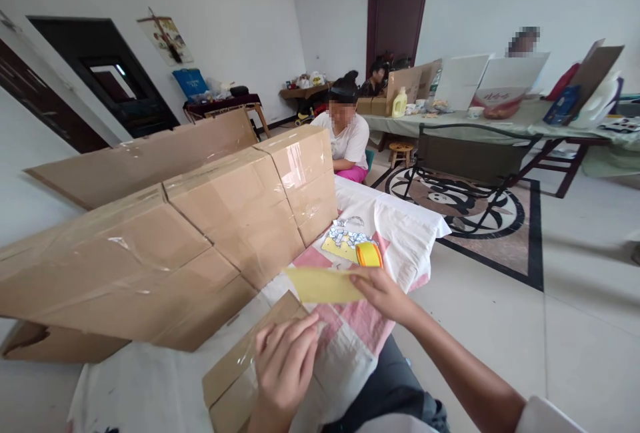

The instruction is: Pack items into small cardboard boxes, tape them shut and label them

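Note:
My right hand [379,293] pinches the right end of a wide, pale yellow strip of tape [323,285]. The strip stretches left above the cloth, its other end near the edge of a small cardboard box [235,369]. That flat box lies in front of me, with shiny clear tape on it. On its right side rests my left hand [287,361], fingers bent and close together over the cardboard; its thumb is hidden. Just beyond my right hand, a yellow and orange roll of tape [369,255] sits on the cloth.
A large taped cardboard box [240,199] fills the left of the cloth-covered table [405,226]. Behind it stands another cardboard sheet [150,156]. A person in a white top [345,133] sits across. A folding chair [470,159] and a long cluttered table [450,123] are farther back.

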`<action>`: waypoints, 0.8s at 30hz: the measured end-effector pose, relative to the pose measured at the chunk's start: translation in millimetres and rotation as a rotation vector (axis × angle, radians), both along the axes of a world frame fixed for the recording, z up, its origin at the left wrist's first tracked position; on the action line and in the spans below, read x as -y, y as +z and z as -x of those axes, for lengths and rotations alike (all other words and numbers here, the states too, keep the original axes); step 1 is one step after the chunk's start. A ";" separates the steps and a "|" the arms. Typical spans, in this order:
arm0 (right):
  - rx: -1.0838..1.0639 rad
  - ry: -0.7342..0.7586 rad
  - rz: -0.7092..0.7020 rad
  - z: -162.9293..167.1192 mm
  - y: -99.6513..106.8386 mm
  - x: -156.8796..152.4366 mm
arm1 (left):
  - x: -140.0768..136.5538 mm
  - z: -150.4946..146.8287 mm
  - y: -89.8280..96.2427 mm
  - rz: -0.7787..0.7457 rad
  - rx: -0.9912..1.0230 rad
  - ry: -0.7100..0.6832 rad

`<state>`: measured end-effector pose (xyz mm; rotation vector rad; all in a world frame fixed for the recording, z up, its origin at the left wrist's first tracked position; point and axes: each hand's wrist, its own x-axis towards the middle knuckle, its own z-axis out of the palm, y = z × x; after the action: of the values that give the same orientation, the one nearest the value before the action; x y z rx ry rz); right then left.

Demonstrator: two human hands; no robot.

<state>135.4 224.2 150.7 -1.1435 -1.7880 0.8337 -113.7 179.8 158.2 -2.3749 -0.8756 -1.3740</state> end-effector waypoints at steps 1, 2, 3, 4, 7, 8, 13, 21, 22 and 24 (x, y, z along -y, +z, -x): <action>0.066 -0.060 -0.070 -2.6 -0.7 -8.8 | 6.5 5.5 -6.9 0.045 0.050 0.030; 0.143 -0.112 -0.149 -4.5 -2.1 -19.7 | 13.7 10.1 -14.1 0.098 0.127 0.078; 0.234 -0.162 -0.229 -5.6 -4.5 -32.2 | 21.1 13.5 -21.0 0.158 0.240 0.148; 0.330 -0.211 -0.302 -5.5 -8.2 -45.9 | 28.3 15.7 -26.8 0.227 0.387 0.235; 0.570 -0.273 -0.406 1.8 -26.1 -87.2 | 44.7 17.6 -34.0 0.509 0.850 0.523; 0.613 -0.260 -0.416 5.8 -33.4 -98.5 | 47.7 17.9 -32.6 0.606 0.953 0.577; 0.531 -0.230 -0.399 11.3 -57.1 -121.2 | 48.1 24.1 -14.2 0.880 1.066 0.582; -0.070 -0.935 -0.517 -87.1 -32.3 -105.2 | 35.9 23.7 -4.7 0.989 1.078 0.574; -0.043 -0.960 -0.631 -98.4 -31.5 -105.3 | 33.5 21.8 -5.0 0.996 1.082 0.567; 0.148 -0.871 -0.776 -114.7 -35.0 -109.3 | 29.4 17.8 -6.5 0.994 1.082 0.556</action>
<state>250.1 333.5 115.6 -1.2562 -1.2898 -0.4349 -131.5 150.4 151.7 -1.3018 -2.7302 -2.2262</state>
